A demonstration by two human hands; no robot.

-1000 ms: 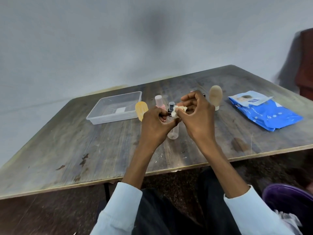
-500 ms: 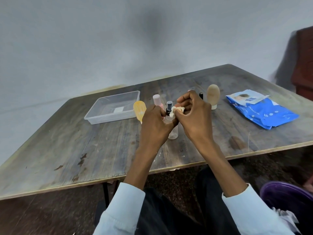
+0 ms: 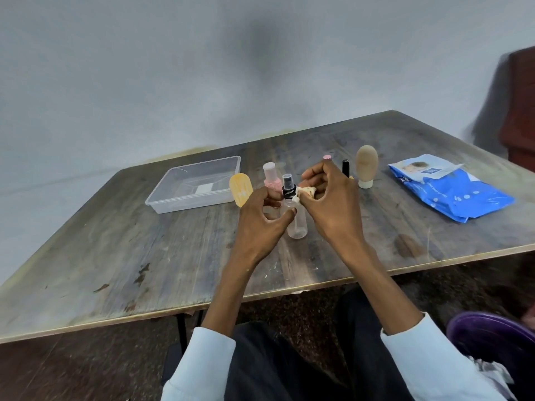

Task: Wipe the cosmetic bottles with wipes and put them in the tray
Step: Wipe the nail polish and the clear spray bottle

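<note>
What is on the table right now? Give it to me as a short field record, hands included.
left hand: holds the clear spray bottle by its body
right hand: pinches a crumpled wipe against the bottle's neck
spray bottle: upright, black nozzle on top
tray: clear plastic, far left, no bottles in it
waiting bottles: yellow tube, pink bottle, black-capped tube, beige tube
wipes pack: blue, at right, flap open
table: worn wood
</note>
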